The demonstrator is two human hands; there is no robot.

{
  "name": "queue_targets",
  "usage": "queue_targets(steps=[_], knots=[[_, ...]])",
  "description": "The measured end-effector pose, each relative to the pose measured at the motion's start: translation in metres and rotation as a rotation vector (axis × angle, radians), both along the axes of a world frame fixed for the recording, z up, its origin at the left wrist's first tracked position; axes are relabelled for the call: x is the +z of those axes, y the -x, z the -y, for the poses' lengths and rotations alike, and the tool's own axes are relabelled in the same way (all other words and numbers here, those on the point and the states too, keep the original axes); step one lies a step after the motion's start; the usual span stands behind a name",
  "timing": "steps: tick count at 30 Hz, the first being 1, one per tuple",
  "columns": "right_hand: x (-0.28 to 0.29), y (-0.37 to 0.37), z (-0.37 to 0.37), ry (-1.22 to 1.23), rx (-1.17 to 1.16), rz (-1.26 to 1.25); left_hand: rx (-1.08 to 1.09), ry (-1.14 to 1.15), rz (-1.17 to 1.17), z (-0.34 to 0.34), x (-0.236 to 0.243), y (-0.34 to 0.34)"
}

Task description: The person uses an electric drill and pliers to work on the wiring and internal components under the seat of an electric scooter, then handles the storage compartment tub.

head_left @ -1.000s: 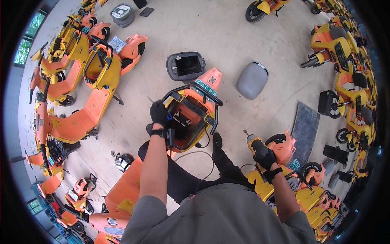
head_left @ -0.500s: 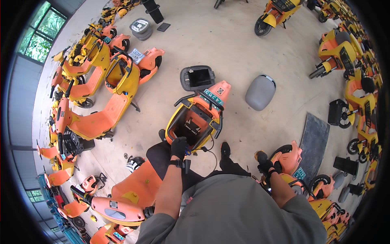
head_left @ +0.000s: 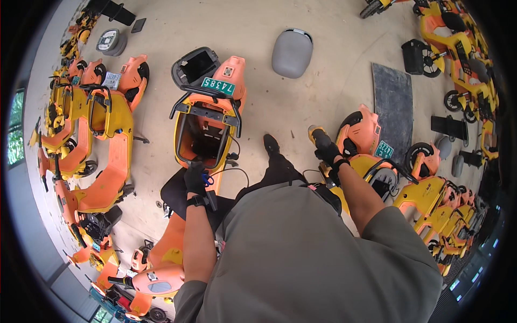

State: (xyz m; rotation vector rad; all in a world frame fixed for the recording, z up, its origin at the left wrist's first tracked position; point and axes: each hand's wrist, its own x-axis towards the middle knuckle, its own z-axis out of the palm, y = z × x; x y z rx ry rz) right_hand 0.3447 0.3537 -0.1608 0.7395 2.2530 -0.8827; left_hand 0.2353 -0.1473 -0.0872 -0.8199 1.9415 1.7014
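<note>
My gloved left hand (head_left: 195, 178) is closed around a small blue-handled tool (head_left: 205, 181), at the near rim of the open compartment (head_left: 198, 134) in an orange-and-yellow scooter. A dark bracket and cable show around that compartment. My gloved right hand (head_left: 327, 151) grips a yellow-and-grey power drill (head_left: 313, 132), held beside another orange scooter (head_left: 360, 137) at the right. A grey open lid (head_left: 183, 69) lies behind the middle scooter, and a rounded grey seat (head_left: 292, 53) lies on the floor to its right.
Rows of orange-and-yellow scooters (head_left: 110, 134) crowd both sides. A dark mat (head_left: 393, 97) lies at the right. A black bin (head_left: 113, 11) and a grey round part (head_left: 110, 40) are at the back left. My shoe (head_left: 271, 143) is between the nearer scooters.
The view has swung. My left hand has come down from the compartment's side to its near rim. My right hand with the drill has tilted away, and my body leans further forward.
</note>
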Motion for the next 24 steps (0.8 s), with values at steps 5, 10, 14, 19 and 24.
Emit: queue_targets(steps=[5, 10, 14, 19, 24], knots=[[-0.059, -0.039, -0.018, 0.100, -0.130, 0.057, -0.005, -0.057, 0.065, -0.018, 0.022, -0.010], [-0.032, -0.046, -0.016, 0.407, -0.604, 0.257, -0.039, -0.124, 0.130, -0.022, 0.035, -0.029], [-0.027, -0.054, -0.021, 0.471, -0.764, 0.231, -0.054, -0.281, 0.136, -0.035, 0.042, -0.031], [-0.039, -0.064, -0.027, 0.417, -0.670, 0.096, -0.173, -0.174, 0.184, -0.034, 0.051, -0.035], [-0.031, -0.058, -0.023, 0.402, -0.659, 0.029, -0.322, -0.164, 0.159, -0.029, 0.037, -0.046]])
